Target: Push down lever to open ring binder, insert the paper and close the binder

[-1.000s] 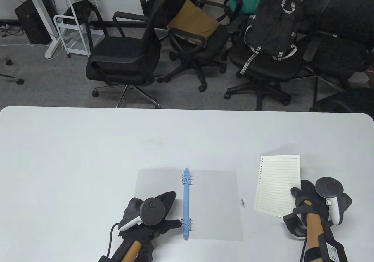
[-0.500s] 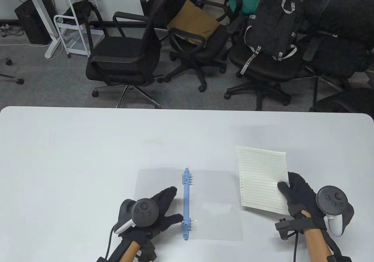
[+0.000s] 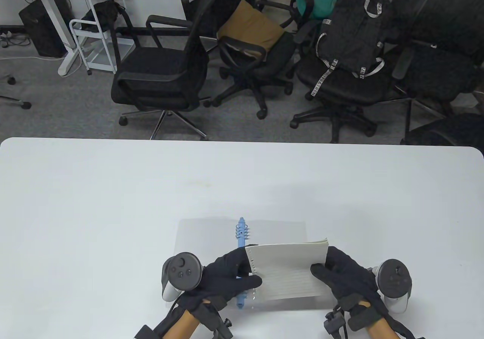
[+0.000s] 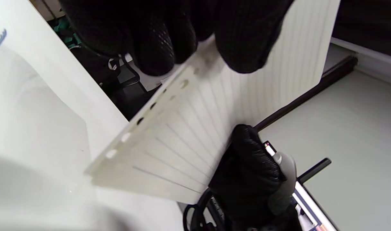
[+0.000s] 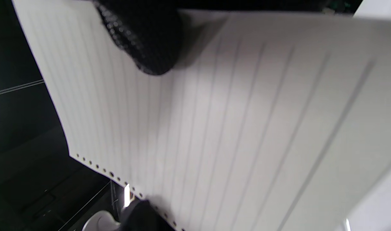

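A ring binder lies open flat on the table, with clear covers and a blue spine. Its upper rings show; the lower rings are hidden under my left hand. A lined, hole-punched paper hangs tilted over the binder's right half, held by both hands. My left hand pinches the punched edge between thumb and fingers. The right hand grips the opposite edge, its thumb on the lined face of the paper. I cannot tell whether the rings are open.
The white table stretches wide to the left and far side of the binder. Beyond its far edge stand several black office chairs, one carrying a black backpack. A white rack stands at the back left.
The right hand lifted the paper from the table's right side and carried it left over the binder. The left hand left the spine's lower end and took hold of the punched edge.
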Demonstrator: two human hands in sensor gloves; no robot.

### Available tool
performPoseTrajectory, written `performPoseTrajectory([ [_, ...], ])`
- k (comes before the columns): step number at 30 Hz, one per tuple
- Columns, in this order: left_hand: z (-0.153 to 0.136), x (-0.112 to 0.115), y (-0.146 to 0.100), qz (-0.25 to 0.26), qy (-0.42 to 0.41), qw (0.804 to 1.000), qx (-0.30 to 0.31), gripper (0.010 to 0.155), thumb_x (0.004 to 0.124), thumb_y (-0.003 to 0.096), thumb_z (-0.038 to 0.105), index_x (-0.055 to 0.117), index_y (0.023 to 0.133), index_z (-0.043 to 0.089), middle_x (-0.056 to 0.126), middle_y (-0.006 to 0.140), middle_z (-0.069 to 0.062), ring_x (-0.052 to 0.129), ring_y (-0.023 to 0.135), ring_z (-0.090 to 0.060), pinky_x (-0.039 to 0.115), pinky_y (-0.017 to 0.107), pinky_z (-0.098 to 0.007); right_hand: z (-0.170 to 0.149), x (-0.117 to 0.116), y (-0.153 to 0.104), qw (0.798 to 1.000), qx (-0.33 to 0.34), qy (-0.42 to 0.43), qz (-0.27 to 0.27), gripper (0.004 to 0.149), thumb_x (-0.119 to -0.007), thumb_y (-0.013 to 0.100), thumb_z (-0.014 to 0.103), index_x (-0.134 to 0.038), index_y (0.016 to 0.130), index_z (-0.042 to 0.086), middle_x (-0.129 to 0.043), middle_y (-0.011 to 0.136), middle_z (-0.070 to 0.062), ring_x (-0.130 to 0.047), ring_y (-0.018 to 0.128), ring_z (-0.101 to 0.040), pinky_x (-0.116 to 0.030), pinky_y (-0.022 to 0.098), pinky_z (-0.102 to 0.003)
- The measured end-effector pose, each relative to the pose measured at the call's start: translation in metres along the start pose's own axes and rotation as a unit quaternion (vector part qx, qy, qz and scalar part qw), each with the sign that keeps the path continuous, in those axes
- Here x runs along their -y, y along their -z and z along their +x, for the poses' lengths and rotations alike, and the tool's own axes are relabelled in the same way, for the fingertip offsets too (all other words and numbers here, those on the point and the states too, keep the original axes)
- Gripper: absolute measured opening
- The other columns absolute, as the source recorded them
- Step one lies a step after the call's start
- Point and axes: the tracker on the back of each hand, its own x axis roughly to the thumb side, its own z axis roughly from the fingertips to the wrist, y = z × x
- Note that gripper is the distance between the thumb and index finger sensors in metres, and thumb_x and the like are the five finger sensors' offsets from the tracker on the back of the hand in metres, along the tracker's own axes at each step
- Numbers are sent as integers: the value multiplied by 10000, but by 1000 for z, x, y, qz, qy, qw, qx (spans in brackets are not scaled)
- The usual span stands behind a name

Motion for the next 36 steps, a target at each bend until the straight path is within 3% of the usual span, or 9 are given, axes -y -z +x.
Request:
performPoseTrajectory([
  [3,5,7,-2,-12,34,999,17,413,877,567,330,825,969,246,940,884,-20,1039,704,-187,908,527,-375,-1,-5,-2,999,-3,-14,39,375,-816,544,224,-713,902,183,-822,853,-138,-871,722,-301,-779,597,-532],
  [5,11,8,-4,-23,76,997,23,400,879,566,322,837,954,236,954,861,-24,1051,677,-181,918,506,-358,0,-5,1,994,-7,-32,107,442,-818,557,287,-677,956,158,-784,902,-172,-841,763,-333,-748,618,-567],
  [8,16,10,-10,-45,106,993,22,396,877,568,314,840,950,216,957,849,-39,1059,655,-187,926,489,-341,0,-10,5,981,-7,-24,192,691,-795,578,399,-489,1129,116,-646,1026,-254,-747,850,-422,-706,640,-606],
  [10,16,12,-13,-53,101,993,20,398,877,569,313,837,952,211,955,851,-42,1061,657,-184,928,489,-341,1,-16,7,975,-4,-11,221,659,-772,597,391,-481,1146,171,-600,1079,-270,-720,891,-468,-695,647,-628],
  [16,4,20,-23,-62,85,994,10,420,865,578,321,813,982,219,931,904,-43,1050,713,-205,920,523,-367,-4,-31,4,971,-2,-17,239,451,-708,624,284,-638,1064,214,-713,1033,-229,-804,855,-427,-733,640,-600],
  [24,0,25,-25,-95,76,993,4,449,852,585,327,787,1020,234,912,955,-33,1035,770,-214,910,553,-391,-8,-35,-6,970,-2,-25,241,446,-709,622,276,-646,1058,210,-743,1007,-227,-811,853,-418,-739,641,-598],
  [36,-24,43,-26,-157,87,982,-52,482,843,593,311,750,1058,229,874,1013,-40,1004,850,-226,891,619,-405,-25,-44,-15,968,-16,-71,242,468,-763,595,259,-661,1044,173,-759,991,-184,-816,855,-380,-726,651,-602],
])
